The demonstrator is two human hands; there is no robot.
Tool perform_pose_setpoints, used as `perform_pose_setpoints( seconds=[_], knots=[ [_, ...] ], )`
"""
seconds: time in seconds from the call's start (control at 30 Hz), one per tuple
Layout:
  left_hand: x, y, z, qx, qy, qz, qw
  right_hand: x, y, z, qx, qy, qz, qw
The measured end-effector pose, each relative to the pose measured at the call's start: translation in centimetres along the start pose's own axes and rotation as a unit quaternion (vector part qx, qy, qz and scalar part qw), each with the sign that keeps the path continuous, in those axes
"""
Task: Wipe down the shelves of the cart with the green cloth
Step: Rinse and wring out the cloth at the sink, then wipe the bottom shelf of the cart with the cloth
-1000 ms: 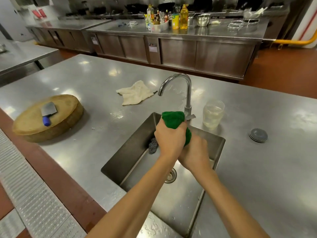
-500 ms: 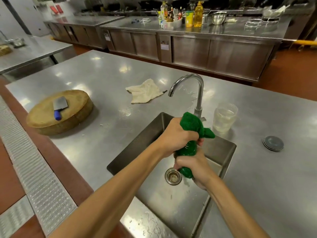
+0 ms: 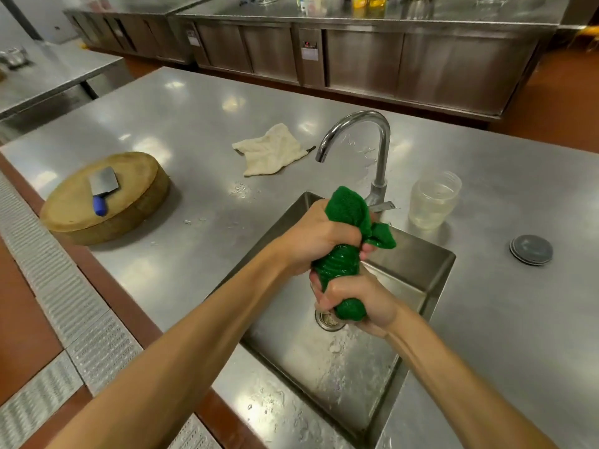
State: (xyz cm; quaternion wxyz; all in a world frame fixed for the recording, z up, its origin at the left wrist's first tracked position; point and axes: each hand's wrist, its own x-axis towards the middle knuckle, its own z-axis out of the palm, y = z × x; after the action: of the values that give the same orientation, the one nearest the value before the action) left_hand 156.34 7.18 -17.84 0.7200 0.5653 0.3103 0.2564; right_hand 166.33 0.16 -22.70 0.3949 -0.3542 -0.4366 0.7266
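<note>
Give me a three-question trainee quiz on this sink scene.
1. True or false: the left hand and the right hand both grip the green cloth above the sink.
2. What lies on the round chopping block? A) cleaver B) ladle C) plate
3. Fill in: the clear jar stands to the ___ of the tap.
Key: 1 true; 2 A; 3 right.
</note>
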Motion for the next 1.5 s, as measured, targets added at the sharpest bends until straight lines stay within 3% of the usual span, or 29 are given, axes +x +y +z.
perform_pose_setpoints(
  seconds=[0.13,0.27,0.43,0.57,0.7,0.83,1.03,1.17,1.3,1.4,1.5],
  knots=[
    [-0.1,-1.0,-1.1,-0.043,0.096,-0.029,0.994,-0.1,-0.7,-0.2,-0.14,0.085,0.03,0.986],
    [-1.3,-2.2,-2.6,0.062,0.225,-0.039,0.972,-1.9,0.5,-0.4,-0.097,0.143,0.028,0.984],
    [-4.1,-3.7,-2.7,0.009,0.185,-0.081,0.979,-5.6,2.0,-0.3,-0.07,0.299,-0.003,0.952],
    [-6.6,-5.6,-1.6,0.167,0.15,-0.048,0.973,-10.1,2.8,1.1,-0.12,0.41,-0.027,0.904],
    [-9.3,-7.2,1.3,0.431,0.12,0.052,0.893,-15.3,4.5,3.8,-0.194,0.472,-0.042,0.859],
    [-12.6,-6.3,6.6,0.402,0.074,0.14,0.902,-21.0,7.0,7.5,-0.249,0.566,-0.069,0.783],
    [-17.9,-5.9,16.1,0.318,-0.062,0.185,0.928,-32.8,8.3,12.9,-0.233,0.707,-0.113,0.658],
    [-21.3,-6.3,22.5,0.281,-0.145,0.153,0.936,-41.0,9.5,16.4,-0.189,0.765,-0.152,0.597],
    [-24.4,-5.9,28.5,0.183,-0.301,0.069,0.933,-48.4,11.0,19.7,-0.175,0.817,-0.189,0.515],
    [-27.0,-6.6,33.0,0.14,-0.404,0.024,0.903,-53.9,12.6,22.0,-0.16,0.866,-0.191,0.434],
    [-30.0,-8.1,38.5,0.114,-0.443,0.004,0.889,-59.5,15.4,23.9,-0.119,0.91,-0.171,0.358]
  ],
)
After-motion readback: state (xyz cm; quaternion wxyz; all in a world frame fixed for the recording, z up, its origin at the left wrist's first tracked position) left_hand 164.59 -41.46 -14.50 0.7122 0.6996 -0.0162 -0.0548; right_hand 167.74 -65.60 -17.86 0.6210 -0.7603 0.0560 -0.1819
